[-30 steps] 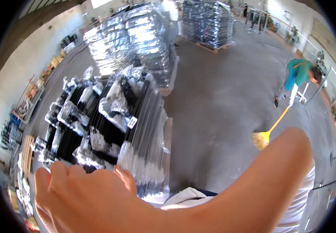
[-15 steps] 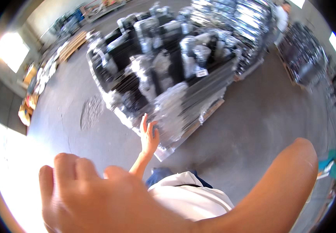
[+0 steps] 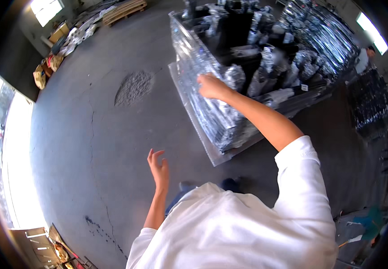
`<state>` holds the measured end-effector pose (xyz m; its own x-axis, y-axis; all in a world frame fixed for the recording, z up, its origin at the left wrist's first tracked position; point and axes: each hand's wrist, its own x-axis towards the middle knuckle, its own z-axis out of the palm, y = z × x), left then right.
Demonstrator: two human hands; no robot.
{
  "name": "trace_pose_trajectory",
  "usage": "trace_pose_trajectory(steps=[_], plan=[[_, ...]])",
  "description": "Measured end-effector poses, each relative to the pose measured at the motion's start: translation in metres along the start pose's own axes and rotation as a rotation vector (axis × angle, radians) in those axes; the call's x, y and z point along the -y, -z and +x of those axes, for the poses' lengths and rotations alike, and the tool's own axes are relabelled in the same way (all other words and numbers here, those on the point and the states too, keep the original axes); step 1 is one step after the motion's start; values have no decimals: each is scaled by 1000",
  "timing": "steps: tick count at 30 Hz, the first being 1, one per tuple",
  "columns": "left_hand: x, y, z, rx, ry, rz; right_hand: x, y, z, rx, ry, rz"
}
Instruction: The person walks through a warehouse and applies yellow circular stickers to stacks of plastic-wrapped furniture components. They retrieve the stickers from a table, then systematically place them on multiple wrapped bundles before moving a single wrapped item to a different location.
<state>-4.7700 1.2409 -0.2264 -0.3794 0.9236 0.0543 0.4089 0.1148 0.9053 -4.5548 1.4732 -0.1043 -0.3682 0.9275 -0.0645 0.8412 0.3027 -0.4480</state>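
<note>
A pallet load [image 3: 223, 112] of black parts in clear stretch film stands in front of me, with its near corner pointing towards my feet. My right arm stretches across it. At its left side my right hand [image 3: 212, 86] is closed, and what it holds, if anything, is hidden under the fingers. The hand overlaps the shiny film; I cannot tell whether it touches it. Lower and to the left, my left hand [image 3: 159, 169] hangs over the grey floor, apart from the load, with its fingers parted and nothing in them.
Further wrapped stacks [image 3: 321, 33] stand behind the load, and another dark stack [image 3: 368, 105] is at the right. A person [image 3: 365, 58] is beside them. Rough patched concrete [image 3: 134, 88] marks the floor on the left. A wooden pallet [image 3: 124, 12] lies at the back; a bright doorway [image 3: 19, 157] opens left.
My right hand has gone from close before my head out to the load's left side. My left hand has come away from the load's corner. The view has turned, so the load appears further right.
</note>
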Motion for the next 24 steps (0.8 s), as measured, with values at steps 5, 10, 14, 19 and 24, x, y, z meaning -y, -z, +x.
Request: trace_pose_trajectory(steps=[5, 10, 14, 19, 24], plan=[[59, 72, 24, -137, 138, -21, 9, -48, 25, -109, -88, 221], [83, 56, 82, -47, 121, -94, 30, -54, 50, -110, -166, 360], [71, 25, 152, 117, 40, -136, 23, -48, 87, -177, -221, 315], [37, -1, 284, 280, -75, -100, 1, -44, 193, -262, -244, 311], [25, -20, 422, 303, -352, 37, -33, -68, 348, -323, -243, 257]])
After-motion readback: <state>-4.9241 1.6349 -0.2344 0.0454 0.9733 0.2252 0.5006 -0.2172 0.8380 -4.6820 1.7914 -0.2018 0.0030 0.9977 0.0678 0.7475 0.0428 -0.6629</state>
